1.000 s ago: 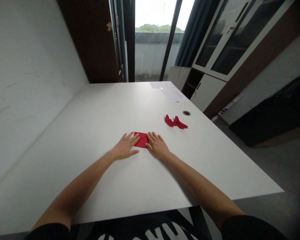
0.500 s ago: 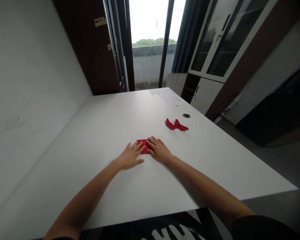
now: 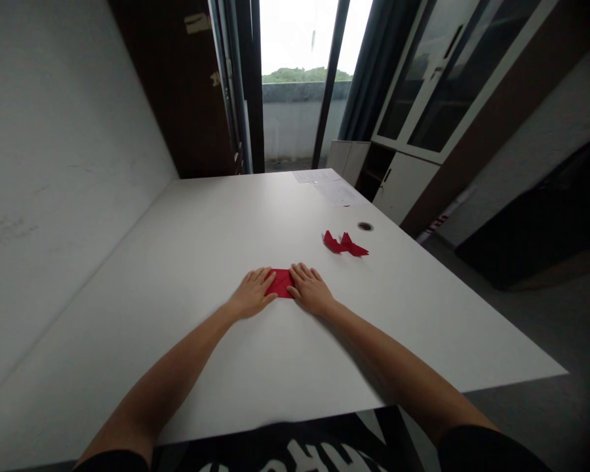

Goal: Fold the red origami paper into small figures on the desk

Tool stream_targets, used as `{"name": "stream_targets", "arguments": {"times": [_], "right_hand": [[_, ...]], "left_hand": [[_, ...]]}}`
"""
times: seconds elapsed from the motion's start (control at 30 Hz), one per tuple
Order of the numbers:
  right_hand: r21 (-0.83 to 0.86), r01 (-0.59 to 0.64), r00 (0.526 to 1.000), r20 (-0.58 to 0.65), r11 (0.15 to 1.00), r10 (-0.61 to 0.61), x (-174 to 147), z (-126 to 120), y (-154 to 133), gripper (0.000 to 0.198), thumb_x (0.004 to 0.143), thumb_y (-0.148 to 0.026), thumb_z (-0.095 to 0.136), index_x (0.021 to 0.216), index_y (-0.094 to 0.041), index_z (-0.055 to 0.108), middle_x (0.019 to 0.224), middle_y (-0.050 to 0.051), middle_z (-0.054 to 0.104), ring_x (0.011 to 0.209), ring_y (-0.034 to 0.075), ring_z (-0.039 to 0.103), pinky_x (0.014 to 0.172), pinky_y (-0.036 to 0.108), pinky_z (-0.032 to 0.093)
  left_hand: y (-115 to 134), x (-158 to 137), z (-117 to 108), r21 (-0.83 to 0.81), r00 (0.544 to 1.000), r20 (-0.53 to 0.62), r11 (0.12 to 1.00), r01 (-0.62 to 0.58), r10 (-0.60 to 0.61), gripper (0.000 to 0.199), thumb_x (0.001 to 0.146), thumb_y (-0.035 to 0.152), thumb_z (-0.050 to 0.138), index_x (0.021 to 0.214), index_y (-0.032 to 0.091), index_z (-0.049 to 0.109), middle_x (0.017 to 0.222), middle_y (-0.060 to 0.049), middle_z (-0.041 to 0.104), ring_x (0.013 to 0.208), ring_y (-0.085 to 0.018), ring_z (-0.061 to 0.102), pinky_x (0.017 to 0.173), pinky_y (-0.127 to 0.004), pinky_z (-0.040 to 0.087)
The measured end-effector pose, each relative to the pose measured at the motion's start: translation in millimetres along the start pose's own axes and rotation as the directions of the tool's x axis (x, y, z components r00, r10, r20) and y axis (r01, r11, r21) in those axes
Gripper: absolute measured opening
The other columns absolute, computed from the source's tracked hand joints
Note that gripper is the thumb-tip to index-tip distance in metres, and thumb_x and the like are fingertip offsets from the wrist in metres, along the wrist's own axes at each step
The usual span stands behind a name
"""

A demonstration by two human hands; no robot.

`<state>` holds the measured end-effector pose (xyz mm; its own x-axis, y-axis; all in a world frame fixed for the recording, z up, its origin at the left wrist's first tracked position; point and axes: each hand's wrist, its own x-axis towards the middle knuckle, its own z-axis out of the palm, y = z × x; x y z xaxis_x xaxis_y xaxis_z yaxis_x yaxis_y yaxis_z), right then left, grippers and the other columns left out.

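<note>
A red folded paper (image 3: 281,284) lies flat on the white table, roughly rectangular, with faint crease lines on its face. On its left edge rests my left hand (image 3: 252,294), palm down and open, fingers stretched out. My right hand (image 3: 313,291) lies flat over the right edge, also open, fingertips pointing away from me. Both hands hide the paper's side edges; its middle shows between them.
Red folded paper pieces (image 3: 345,244) with pointed tips stand beyond my right hand. A round cable hole (image 3: 365,226) and white paper sheets (image 3: 338,193) are farther back. A wall (image 3: 78,164) borders the table's left side.
My left hand has drawn left, from across the red paper to its left edge, uncovering more of the middle. My right hand stays on the right edge. The view has shifted slightly.
</note>
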<state>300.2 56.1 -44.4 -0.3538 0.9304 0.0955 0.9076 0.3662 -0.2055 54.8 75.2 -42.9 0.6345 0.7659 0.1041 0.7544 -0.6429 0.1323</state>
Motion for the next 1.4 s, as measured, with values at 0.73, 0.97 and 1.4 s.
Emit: {"name": "stream_targets", "arguments": {"times": [0.73, 0.97, 1.4], "right_hand": [[0.092, -0.030, 0.991, -0.127, 0.995, 0.042, 15, 2, 8, 0.051, 0.097, -0.046, 0.054, 0.141, -0.020, 0.054, 0.153, 0.013, 0.049, 0.145, 0.029, 0.039, 0.120, 0.049, 0.028], [0.097, -0.009, 0.996, -0.086, 0.995, 0.018, 22, 2, 13, 0.055, 0.096, -0.047, 0.056, 0.144, -0.022, 0.052, 0.155, 0.013, 0.047, 0.147, 0.030, 0.036, 0.120, 0.050, 0.028], [0.290, 0.104, 0.986, -0.152, 0.951, -0.061, 49, 4, 12, 0.021, 0.083, -0.024, 0.065, 0.104, -0.022, 0.065, 0.129, 0.009, 0.065, 0.124, 0.026, 0.057, 0.107, 0.041, 0.041]], "left_hand": [[2, 38, -15, -0.070, 0.923, -0.100, 0.928, 0.365, -0.371, 0.030, 0.091, 0.040, 0.064, 0.115, 0.023, 0.067, 0.117, -0.012, 0.064, 0.114, -0.030, 0.054, 0.096, -0.042, 0.045], [-11, 50, -20, -0.117, 0.904, -0.004, 0.898, 0.424, -0.427, 0.016, 0.086, 0.031, 0.064, 0.098, 0.023, 0.071, 0.109, -0.009, 0.069, 0.106, -0.026, 0.060, 0.091, -0.038, 0.048], [-22, 44, -14, -0.349, 0.919, -0.053, 0.870, 0.349, -0.390, 0.034, 0.097, 0.020, 0.038, 0.105, 0.023, 0.071, 0.109, -0.006, 0.072, 0.106, -0.021, 0.064, 0.098, -0.035, 0.048]]}}
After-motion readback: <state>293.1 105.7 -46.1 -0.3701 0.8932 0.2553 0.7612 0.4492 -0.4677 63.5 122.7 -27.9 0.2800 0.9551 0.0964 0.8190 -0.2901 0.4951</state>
